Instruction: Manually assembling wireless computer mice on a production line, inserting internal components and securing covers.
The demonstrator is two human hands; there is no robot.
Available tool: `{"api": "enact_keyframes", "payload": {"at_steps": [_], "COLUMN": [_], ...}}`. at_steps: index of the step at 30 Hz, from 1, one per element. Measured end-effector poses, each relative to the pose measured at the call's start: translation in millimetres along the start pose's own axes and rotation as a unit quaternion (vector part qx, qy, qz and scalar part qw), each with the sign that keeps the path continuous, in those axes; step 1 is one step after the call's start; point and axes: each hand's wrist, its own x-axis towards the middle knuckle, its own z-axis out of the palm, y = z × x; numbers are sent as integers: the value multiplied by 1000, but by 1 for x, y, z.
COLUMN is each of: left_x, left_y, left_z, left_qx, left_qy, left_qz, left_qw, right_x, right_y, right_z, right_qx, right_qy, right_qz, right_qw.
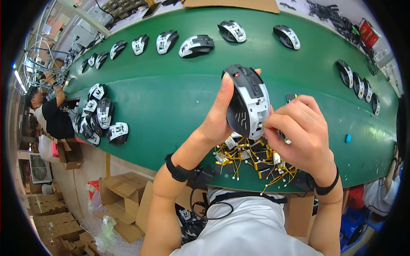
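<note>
My left hand [220, 113] grips a black, white and grey computer mouse [252, 91] above the green table, with the thumb along its side. The white end of the shell, with open slots, faces me. My right hand [301, 132] has its fingertips pinched together at the lower right edge of that mouse. What the fingers hold is mostly hidden; a small shiny bit shows under them. Below both hands lies a pile of small battery packs [246, 154] with yellow, red and black wires and white plugs. A dark piece with a yellow edge [291, 97] shows behind my right hand.
More mice [196, 46] stand in a curved row along the far side of the green table [171, 102]. Others are heaped at the left [104, 113] and lined up at the right [358, 85]. A blue cap [348, 138] lies rightward. Cardboard boxes [124, 192] stand below; people sit at both sides.
</note>
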Motion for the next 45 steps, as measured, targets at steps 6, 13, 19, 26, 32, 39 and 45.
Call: {"api": "enact_keyframes", "payload": {"at_steps": [6, 13, 19, 26, 32, 39, 45], "left_x": [1, 5, 2, -3, 0, 1, 2], "left_y": [-8, -10, -11, -13, -15, -18, -9], "left_z": [3, 4, -4, 15, 14, -4, 4], "left_qx": [26, 30, 1, -17, -21, 50, 78], "left_qy": [67, 93, 113, 167, 191, 142, 18], "left_qz": [-38, -49, -18, -20, 15, 139, 195], "left_qw": [997, 994, 993, 986, 981, 979, 977], "right_x": [-7, -12, -16, -29, -31, -27, -19], "right_y": [1, 1, 10, 8, 12, 16, 18], "right_z": [4, 16, 15, 29, 39, 51, 20], "right_qx": [-23, -10, 133, 144, 160, 191, 559], "right_qy": [-61, -41, -76, -49, -4, 0, -125], "right_qz": [3, 43, 123, 103, 61, 117, 425], "right_qw": [998, 998, 981, 983, 985, 975, 701]}}
